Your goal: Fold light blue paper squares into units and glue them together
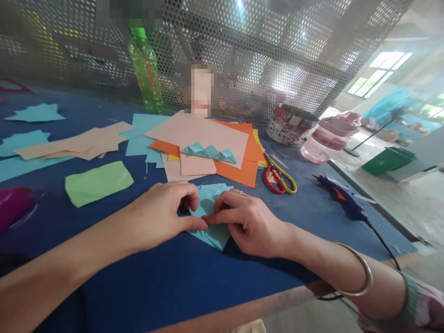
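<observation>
While the left hand (pixel 163 213), thumb and fingers parted, braced the folded light-blue paper (pixel 219 235) towards the desk's (pixel 166 282) front edge, the right hand (pixel 256 223) laid a forefinger there, apparently to steady it, though whether it pinched was unclear.

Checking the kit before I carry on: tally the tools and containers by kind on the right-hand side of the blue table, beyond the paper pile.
Scissors: 1
Glue gun: 1
Paint-spattered tub: 1
Pink see-through vessel: 1
Total: 4
</observation>
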A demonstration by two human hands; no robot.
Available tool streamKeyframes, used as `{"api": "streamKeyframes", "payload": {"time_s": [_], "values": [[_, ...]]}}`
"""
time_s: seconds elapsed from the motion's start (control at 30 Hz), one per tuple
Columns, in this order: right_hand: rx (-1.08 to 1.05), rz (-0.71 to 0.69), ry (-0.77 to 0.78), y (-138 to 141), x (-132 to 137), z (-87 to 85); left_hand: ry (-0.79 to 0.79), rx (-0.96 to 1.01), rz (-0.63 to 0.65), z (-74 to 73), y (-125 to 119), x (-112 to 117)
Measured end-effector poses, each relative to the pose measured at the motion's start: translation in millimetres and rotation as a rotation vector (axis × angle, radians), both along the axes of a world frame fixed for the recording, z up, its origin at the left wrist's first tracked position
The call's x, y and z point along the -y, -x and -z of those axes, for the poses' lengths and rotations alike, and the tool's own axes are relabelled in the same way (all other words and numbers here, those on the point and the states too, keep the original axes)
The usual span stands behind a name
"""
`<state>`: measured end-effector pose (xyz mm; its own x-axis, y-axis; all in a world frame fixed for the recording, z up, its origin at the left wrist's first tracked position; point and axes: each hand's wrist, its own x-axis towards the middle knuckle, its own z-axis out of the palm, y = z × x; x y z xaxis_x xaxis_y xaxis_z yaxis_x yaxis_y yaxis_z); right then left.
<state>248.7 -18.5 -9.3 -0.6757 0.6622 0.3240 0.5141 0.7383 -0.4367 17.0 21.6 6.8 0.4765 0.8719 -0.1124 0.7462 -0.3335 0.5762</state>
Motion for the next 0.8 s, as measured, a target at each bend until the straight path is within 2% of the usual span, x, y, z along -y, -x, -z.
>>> {"api": "streamKeyframes", "payload": {"time_s": [0.17, 0.37, 0.47, 0.53, 0.67, 0.8], "values": [[-0.013, 0.002, 0.004, 0, 0, 0.9, -0.108, -0.006, 0.05, 3.9, -1, -1], [-0.022, 0.0, -0.008, 0, -1, 1.8, -0.092, -0.049, 0.056, 3.0, 0, 2], [-0.035, -0.018, -0.029, 0, -1, 2.9, -0.053, 0.023, -0.019, 1.0, 3, -2], [-0.084, -0.011, -0.048, -1, -1, 2.9, -0.103, 0.053, -0.085, -0.1, 6, -5], [-0.186, 0.165, -0.107, -2, -8, 2.0, -0.223, 0.05, -0.141, 0.3, 11, -10], [-0.137, 0.325, -0.036, -6, -17, 3.2, -0.19, 0.043, -0.14, 2.8, 10, -8]]}}
